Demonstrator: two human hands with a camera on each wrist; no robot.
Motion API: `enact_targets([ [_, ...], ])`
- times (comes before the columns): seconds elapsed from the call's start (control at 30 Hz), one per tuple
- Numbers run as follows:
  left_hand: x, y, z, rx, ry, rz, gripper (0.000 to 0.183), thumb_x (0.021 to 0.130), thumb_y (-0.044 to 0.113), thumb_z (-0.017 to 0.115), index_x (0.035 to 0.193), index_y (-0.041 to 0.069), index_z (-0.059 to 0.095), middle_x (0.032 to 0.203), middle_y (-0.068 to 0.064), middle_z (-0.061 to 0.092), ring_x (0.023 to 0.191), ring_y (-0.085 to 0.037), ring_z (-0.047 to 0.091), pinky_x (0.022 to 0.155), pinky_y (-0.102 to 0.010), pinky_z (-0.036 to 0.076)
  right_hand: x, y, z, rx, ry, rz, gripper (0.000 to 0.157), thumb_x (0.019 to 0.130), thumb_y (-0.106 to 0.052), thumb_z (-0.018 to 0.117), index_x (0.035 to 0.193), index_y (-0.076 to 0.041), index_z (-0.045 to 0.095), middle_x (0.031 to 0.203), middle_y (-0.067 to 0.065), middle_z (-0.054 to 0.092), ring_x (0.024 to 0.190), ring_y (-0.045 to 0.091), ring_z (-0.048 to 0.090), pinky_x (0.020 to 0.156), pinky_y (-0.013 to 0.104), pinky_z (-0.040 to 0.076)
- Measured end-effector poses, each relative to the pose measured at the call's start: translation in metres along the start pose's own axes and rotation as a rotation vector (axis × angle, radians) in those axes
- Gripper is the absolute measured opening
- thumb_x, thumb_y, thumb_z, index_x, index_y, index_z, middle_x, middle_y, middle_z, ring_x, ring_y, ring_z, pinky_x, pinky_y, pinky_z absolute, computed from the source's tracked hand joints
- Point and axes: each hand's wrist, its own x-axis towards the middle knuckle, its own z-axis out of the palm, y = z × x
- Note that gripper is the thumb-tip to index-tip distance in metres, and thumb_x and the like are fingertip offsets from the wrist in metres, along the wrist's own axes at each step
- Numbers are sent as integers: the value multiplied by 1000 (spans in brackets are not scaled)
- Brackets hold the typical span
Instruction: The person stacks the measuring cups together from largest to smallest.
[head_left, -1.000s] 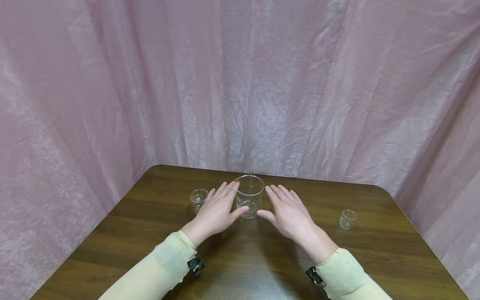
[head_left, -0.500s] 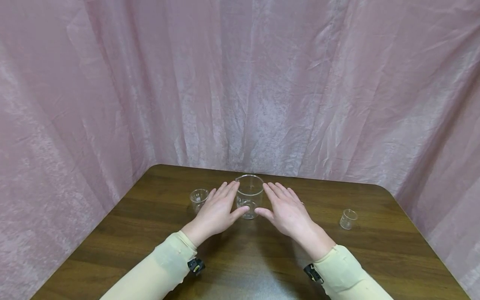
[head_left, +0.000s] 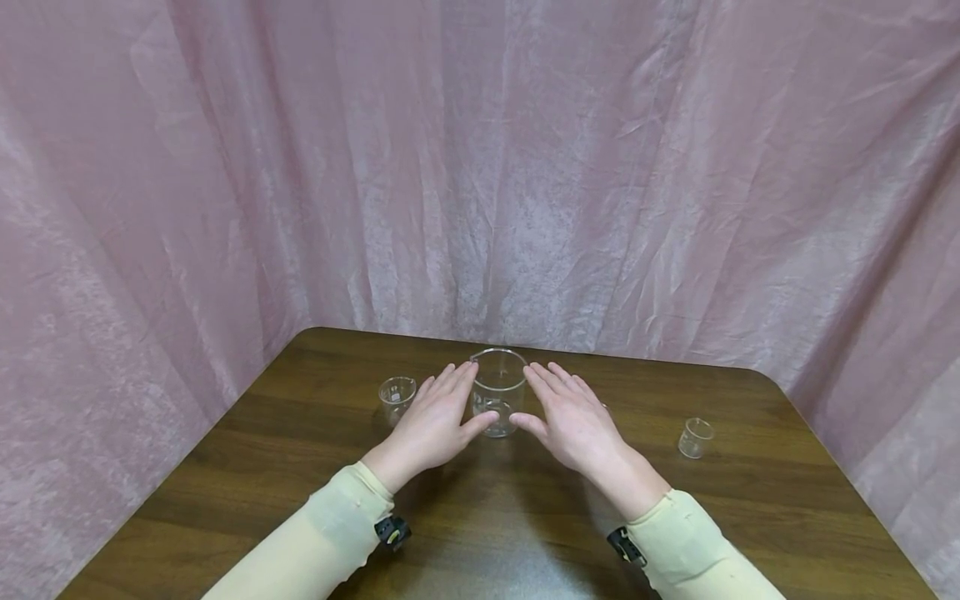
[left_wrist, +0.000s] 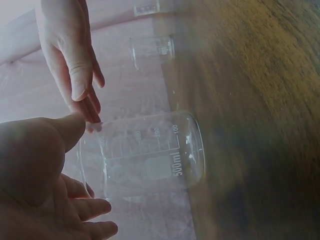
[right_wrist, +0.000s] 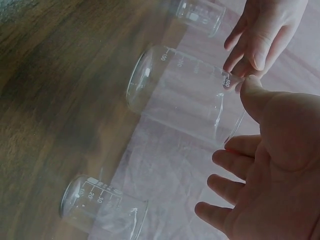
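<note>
A large clear glass beaker [head_left: 500, 379] stands upright on the table, and its 500 ml print shows in the left wrist view. On its left side is my left hand [head_left: 429, 419], fingers straight, the fingertips at the upper rim. My right hand [head_left: 577, 425] mirrors it on the other side, straight fingertips at the rim. Both thumbs point inward, in front of the glass in the head view. Whether every fingertip touches the beaker, I cannot tell. Neither hand is curled round it.
A smaller beaker [head_left: 396, 396] stands left, partly behind my left hand. Another graduated beaker [right_wrist: 102, 207] is right of the large one, mostly hidden by my right hand in the head view. The smallest beaker [head_left: 695, 438] sits farther right on the brown wooden table [head_left: 757, 517]. Pink curtains [head_left: 525, 208] hang behind.
My right hand has shifted slightly left, bringing its fingertips from just beside the large beaker to its rim. The left hand and the beakers stay in place.
</note>
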Motion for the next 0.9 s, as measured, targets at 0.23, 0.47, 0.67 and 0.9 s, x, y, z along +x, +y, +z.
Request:
enact_targets([
  [0.23,-1,0,1,-28,-2,4,87,109,51,69,170,-1,35,175,-20,37,164,-40,29,131,-63,22,-1,-1,2,-7,16,-6,78,106,-48,73,163,0,50,166,20,51,158,42,40,128,62,31],
  [0.47,-2,1,2,-23,-6,3,88,109,54,66,170,-2,34,175,-20,36,164,-40,29,131,-62,23,-1,-1,2,-13,14,-4,78,106,-49,72,163,0,51,166,19,51,158,41,40,128,61,30],
  [0.67,-4,2,1,-24,-6,1,89,109,54,66,170,-1,34,175,-20,36,164,-39,29,131,-61,22,-2,-2,1,-17,18,-4,77,106,-49,73,162,-1,52,165,19,52,158,40,40,129,60,30],
  [0.9,-7,4,0,-29,9,11,88,109,52,68,169,-2,35,174,-21,37,163,-40,31,130,-63,23,-5,-3,0,-6,49,-21,75,104,-47,76,159,0,55,162,20,55,156,41,44,127,60,32],
])
